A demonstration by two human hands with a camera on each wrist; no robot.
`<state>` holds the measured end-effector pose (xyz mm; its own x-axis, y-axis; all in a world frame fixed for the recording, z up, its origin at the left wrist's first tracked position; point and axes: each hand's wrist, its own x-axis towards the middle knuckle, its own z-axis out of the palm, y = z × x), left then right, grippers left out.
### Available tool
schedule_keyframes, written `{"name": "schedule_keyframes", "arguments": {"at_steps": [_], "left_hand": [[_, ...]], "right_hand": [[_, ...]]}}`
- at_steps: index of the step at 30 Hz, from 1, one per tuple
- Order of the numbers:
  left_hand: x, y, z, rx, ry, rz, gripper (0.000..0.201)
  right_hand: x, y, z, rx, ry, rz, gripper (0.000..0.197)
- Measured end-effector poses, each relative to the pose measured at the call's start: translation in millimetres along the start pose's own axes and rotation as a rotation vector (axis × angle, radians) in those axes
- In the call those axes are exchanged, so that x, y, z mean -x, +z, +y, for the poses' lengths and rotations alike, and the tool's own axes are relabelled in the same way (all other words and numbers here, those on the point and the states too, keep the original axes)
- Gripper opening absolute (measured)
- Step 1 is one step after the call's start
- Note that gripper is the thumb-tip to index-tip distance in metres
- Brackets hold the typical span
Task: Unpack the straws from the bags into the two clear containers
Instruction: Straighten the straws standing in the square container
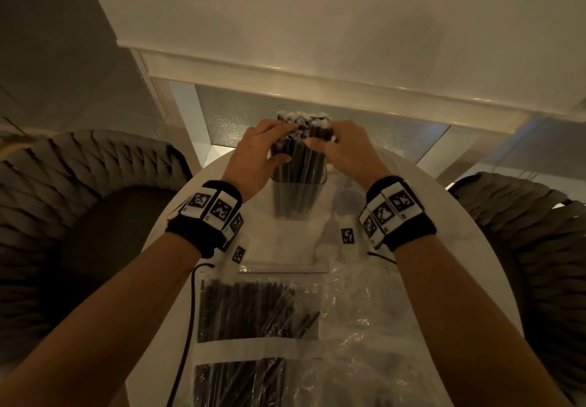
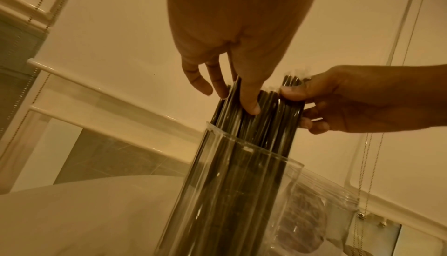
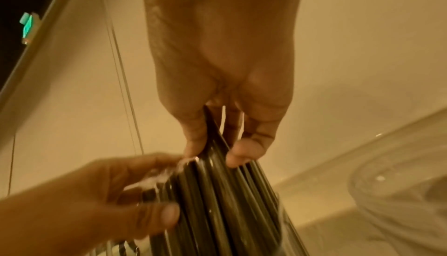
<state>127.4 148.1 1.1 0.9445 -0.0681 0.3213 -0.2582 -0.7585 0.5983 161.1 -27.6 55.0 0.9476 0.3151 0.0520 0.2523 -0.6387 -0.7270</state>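
A tall clear container (image 1: 319,199) (image 2: 285,187) stands on the white table, packed with upright black straws (image 1: 299,165) (image 2: 254,130) (image 3: 217,202) in thin wrappers. Both hands are at the straws' upper ends. My left hand (image 1: 287,141) (image 2: 232,99) grips the left side of the bundle, thumb in front and fingers behind. My right hand (image 1: 322,137) (image 3: 215,151) pinches several straws on the right side between thumb and fingers. A second clear container (image 2: 333,208) (image 3: 399,183) sits just to the right, its contents unclear.
Two clear bags of black straws (image 1: 257,308) (image 1: 241,381) lie near the table's front edge, with crumpled clear plastic (image 1: 364,311) beside them. A black cable (image 1: 190,327) runs down the left side. Woven chairs (image 1: 79,184) (image 1: 523,222) flank the table (image 1: 285,241).
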Motion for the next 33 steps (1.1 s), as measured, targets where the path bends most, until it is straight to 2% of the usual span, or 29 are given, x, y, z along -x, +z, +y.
{"name": "schedule_keyframes", "arguments": {"at_steps": [2,4,8,13,15,17,20,23,27,33], "left_hand": [[0,0,0,0.011,0.005,0.005,0.054],[1,1,0,0.036,0.006,0.006,0.055],[4,-1,2,0.075,0.029,0.028,0.06],[6,-7,7,0.243,-0.098,0.094,0.098],[2,-11,7,0.214,-0.111,0.056,0.118],[-10,-15,8,0.118,-0.09,-0.038,0.127],[-34,-16,7,-0.006,-0.005,-0.222,0.117],[-48,-12,-1,-0.021,-0.035,-0.34,0.099],[-45,-2,-6,-0.019,-0.013,-0.274,0.075],[-46,-4,-2,-0.056,-0.039,-0.304,0.073]], "right_hand": [[-2,-2,-2,0.023,0.015,-0.096,0.01],[0,7,3,0.079,0.053,-0.166,0.019],[11,15,13,0.112,0.072,-0.066,0.024],[28,18,17,-0.111,0.045,0.125,0.046],[26,19,17,-0.031,-0.047,0.188,0.065],[17,19,16,0.179,-0.129,0.136,0.083],[1,25,17,0.406,-0.195,-0.036,0.077],[-7,30,22,0.359,-0.183,-0.133,0.062],[-5,34,29,0.307,-0.193,-0.107,0.059],[-3,23,23,0.347,-0.152,-0.185,0.066]]}}
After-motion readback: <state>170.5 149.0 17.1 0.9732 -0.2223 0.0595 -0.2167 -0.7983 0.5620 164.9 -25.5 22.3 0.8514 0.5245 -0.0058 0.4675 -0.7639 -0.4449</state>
